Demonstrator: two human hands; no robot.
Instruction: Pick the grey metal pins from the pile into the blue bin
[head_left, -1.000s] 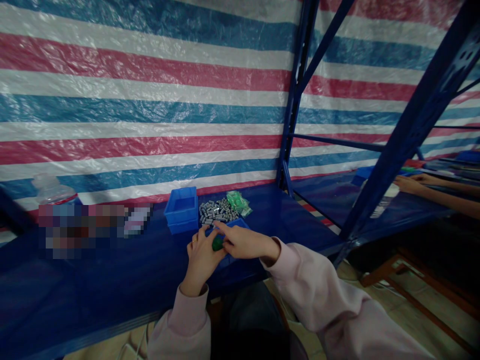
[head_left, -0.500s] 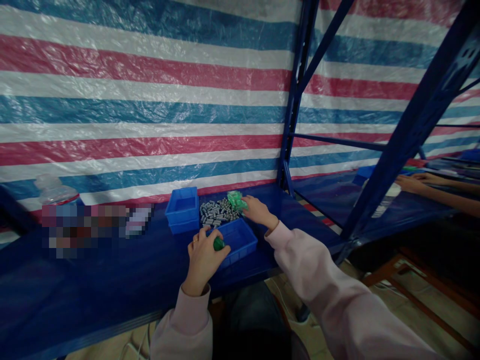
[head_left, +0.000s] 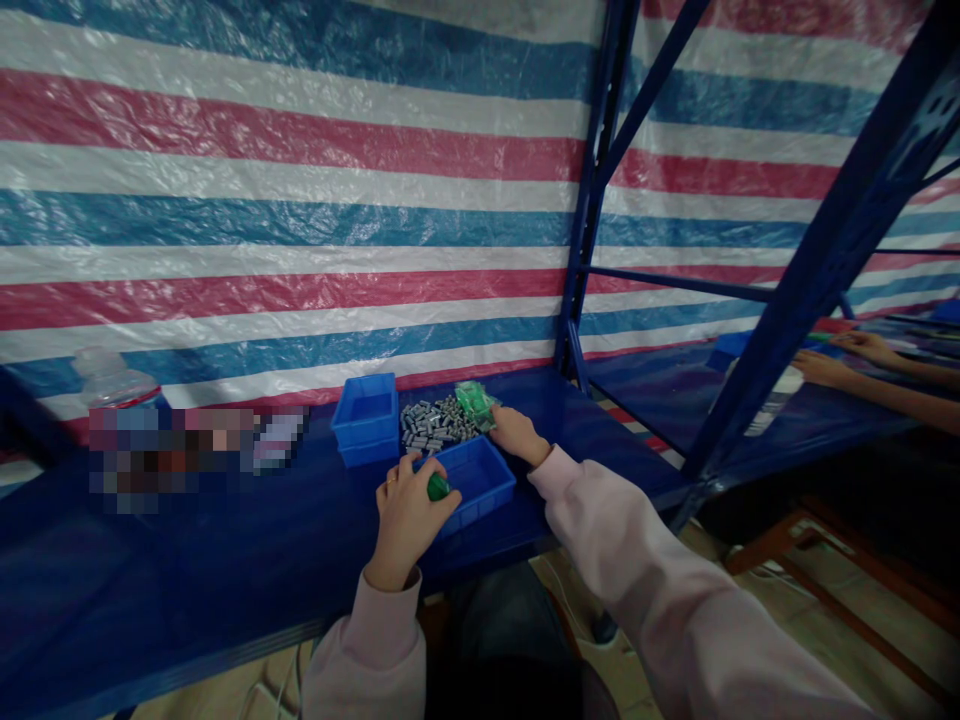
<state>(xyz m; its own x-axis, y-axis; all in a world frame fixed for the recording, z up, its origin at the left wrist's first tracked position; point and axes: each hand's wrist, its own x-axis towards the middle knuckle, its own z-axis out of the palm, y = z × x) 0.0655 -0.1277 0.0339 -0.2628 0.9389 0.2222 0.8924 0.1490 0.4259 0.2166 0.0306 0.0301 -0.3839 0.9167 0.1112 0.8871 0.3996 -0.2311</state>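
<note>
My left hand (head_left: 409, 515) fingers clamp a round green cap (head_left: 437, 487); my right hand (head_left: 514, 433) fingers pinch crinkly green plastic (head_left: 475, 399).

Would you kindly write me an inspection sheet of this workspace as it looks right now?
Surface: dark blue shelf top, glossy.
Job's things: small green round piece; pale green plastic packets; pile of small grey cylinders; near blue plastic tray.
Clutter: second blue plastic tray; clear plastic bottle.
Grip: left hand closed around the green piece; right hand at the packets, grip unclear.
Cables: nothing seen.
Surroundings: striped red, white and blue tarpaulin; blue steel rack posts; another person's hands at the right.
</note>
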